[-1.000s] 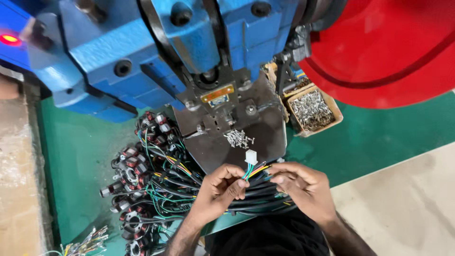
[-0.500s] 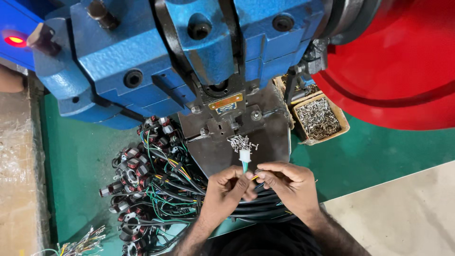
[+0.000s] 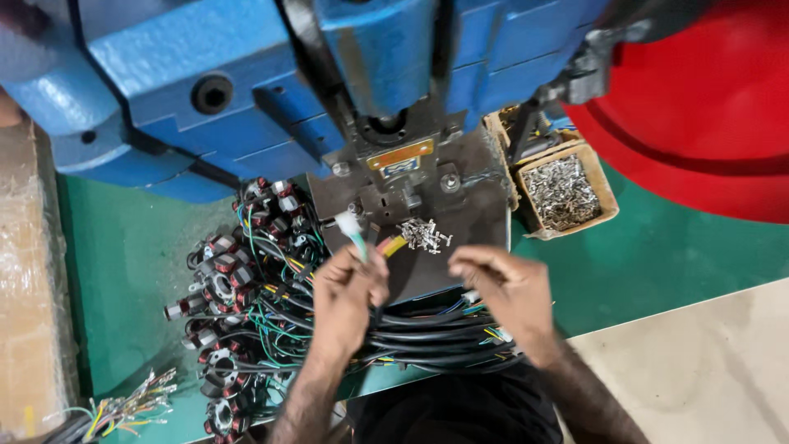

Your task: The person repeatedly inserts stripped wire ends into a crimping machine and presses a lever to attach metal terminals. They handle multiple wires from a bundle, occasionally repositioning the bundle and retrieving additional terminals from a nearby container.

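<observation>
My left hand pinches a wire harness end, with a small white plug and a yellow wire sticking up from the fingers. It sits in front of the grey metal bed of a blue press machine. My right hand hovers just to the right, fingers curled and apart, holding nothing that I can see. It is close to a small heap of loose metal terminals on the bed. A bundle of black cables runs under both hands.
A pile of wound stator coils with coloured leads lies left on the green table. A cardboard box of metal terminals stands at the right, beside a large red wheel. More wire ends lie bottom left.
My hands have come apart: the left carried the white plug and wires up and left toward the press, the right let go and drew off to the right. The camera moved closer.
</observation>
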